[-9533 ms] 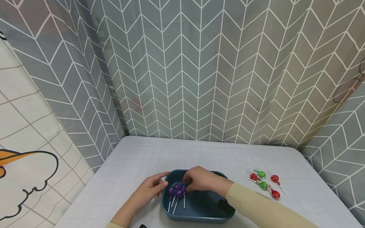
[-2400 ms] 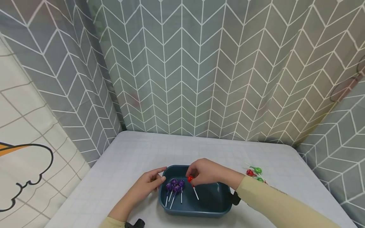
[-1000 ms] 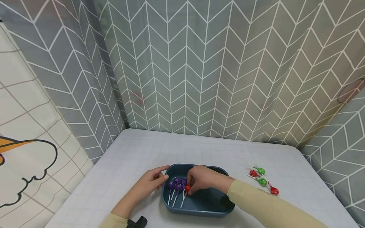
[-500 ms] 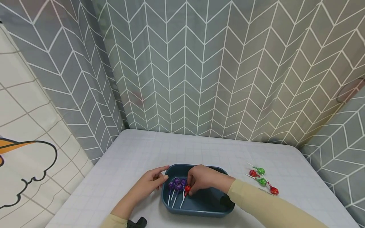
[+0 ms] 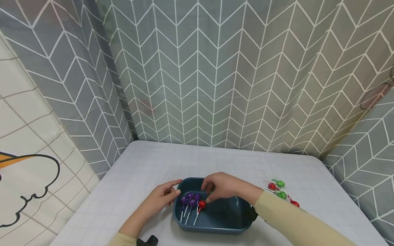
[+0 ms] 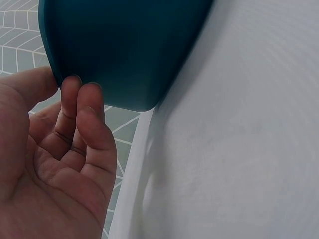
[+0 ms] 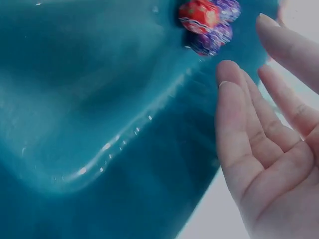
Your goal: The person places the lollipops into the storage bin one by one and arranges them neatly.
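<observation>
In the head view, a blue-grey plastic tub (image 5: 215, 229) stands near the table's front. My left hand (image 5: 160, 197) grips its left rim; in the left wrist view, curled fingertips (image 6: 90, 94) press against the outer wall. Over the tub's middle, my right hand (image 5: 226, 186) holds nothing, thumb and fingers spread apart. Just left of its fingertips, a red-wrapped lollipop (image 5: 201, 205) lies in the tub, stick towards the front. Several purple-wrapped lollipops (image 5: 191, 202) cluster beside it at the tub's left end. In the right wrist view, the red lollipop (image 7: 199, 16) lies against the purple ones.
To the right of the tub, red lollipops (image 5: 272, 186) and green lollipops (image 5: 280, 194) lie loosely together on the white-covered table (image 5: 184, 157). The right sleeve (image 5: 295, 218) partly overlaps them in view. Grey patterned curtains (image 5: 197, 85) hang behind the table.
A red lollipop was carried into the tub and set down beside the purple ones. In the last half second my right hand has let go of it and lifted slightly up and right.
</observation>
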`<state>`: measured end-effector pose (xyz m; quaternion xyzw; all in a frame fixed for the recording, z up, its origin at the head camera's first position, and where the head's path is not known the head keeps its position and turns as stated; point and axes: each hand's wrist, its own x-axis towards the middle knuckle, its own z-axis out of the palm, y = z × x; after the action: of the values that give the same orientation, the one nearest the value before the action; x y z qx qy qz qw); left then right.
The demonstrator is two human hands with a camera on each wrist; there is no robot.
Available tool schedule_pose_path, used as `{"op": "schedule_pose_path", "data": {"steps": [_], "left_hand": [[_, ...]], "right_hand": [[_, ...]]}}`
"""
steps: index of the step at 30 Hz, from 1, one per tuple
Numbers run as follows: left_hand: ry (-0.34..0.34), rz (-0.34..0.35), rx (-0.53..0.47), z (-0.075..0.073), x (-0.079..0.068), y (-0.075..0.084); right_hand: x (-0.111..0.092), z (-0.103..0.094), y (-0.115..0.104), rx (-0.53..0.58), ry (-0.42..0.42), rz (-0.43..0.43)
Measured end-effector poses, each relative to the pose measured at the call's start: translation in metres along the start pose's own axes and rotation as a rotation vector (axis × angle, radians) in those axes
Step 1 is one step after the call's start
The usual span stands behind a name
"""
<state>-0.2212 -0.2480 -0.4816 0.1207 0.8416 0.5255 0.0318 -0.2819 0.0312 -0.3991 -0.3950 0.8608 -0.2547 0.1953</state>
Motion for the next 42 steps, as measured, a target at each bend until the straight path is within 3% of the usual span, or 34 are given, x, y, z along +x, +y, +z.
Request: {"op": "schedule_pose_path", "data": {"steps": [7, 15, 26, 37, 42], "left_hand": [[0.003, 0.002, 0.006, 0.002, 0.001, -0.003], [-0.001, -0.02, 0.001, 0.004, 0.001, -0.003], [-0.001, -0.048, -0.048, 0.004, -0.002, -0.003], [0.007, -0.07, -0.025, 0.005, 0.002, -0.004], [0.004, -0.06, -0.042, 0.003, 0.002, -0.002]], "right_hand": [[-0.015, -0.017, 0.015, 0.086, 0.062, -0.039], [-0.04, -0.038, 0.034, 0.128, 0.188, -0.015], [-0.08, -0.051, 0.067, 0.216, 0.37, 0.126], [-0.121, -0.055, 0.107, 0.331, 0.479, 0.286], [-0.139, -0.055, 0.12, 0.323, 0.522, 0.326]]}}
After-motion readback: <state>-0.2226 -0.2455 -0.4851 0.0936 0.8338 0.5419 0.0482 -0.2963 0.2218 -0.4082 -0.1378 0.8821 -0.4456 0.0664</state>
